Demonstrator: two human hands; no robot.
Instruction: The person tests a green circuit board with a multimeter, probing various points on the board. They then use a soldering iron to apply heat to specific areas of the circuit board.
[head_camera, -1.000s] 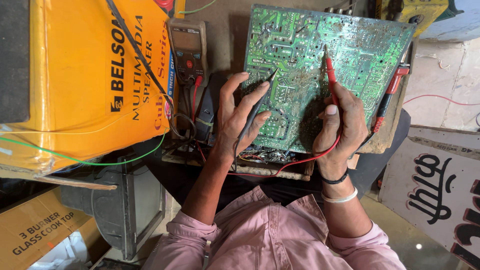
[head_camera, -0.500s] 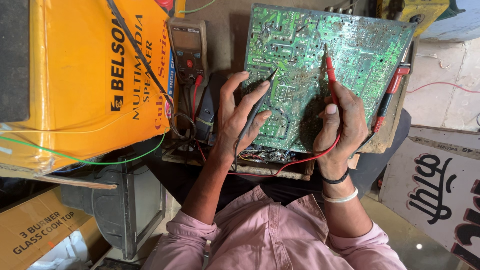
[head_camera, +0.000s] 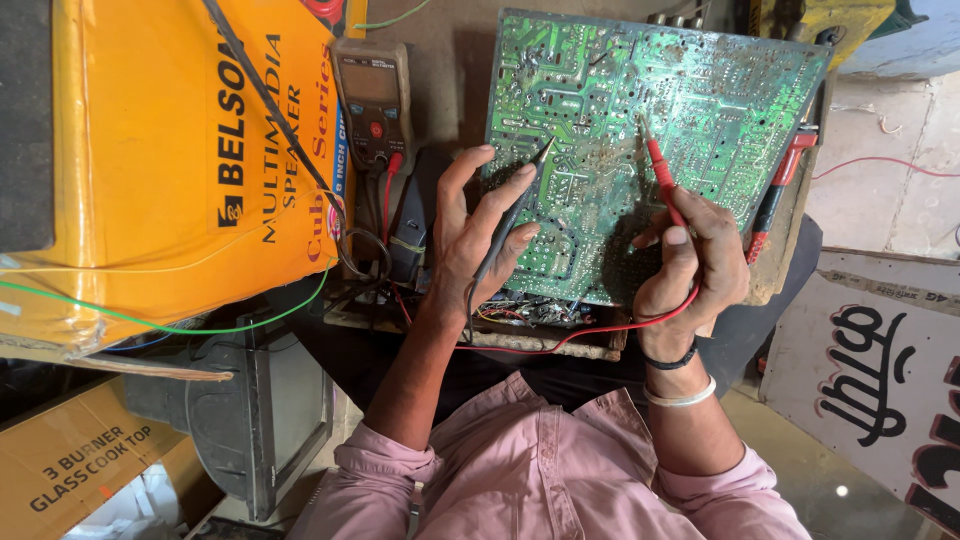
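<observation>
Fingers (head_camera: 690, 245) pinching red probe (head_camera: 662, 180)

Green circuit board (head_camera: 640, 140): dull lacquer, dusty, rough with solder points. Red probe (head_camera: 662, 180) and black probe (head_camera: 512, 215): smooth plastic. Yellow box (head_camera: 160, 170): glossy printed cardboard, creased.

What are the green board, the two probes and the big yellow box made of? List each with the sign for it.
Flat green circuit board: likely rigid laminate, glossy coating, with pale traces and dull solder dots.
Slim black probe in the left hand and slim red probe in the right hand: smooth moulded plastic; tips too small to tell.
Large yellow printed box: probably cardboard, slightly shiny, creased edges.
</observation>
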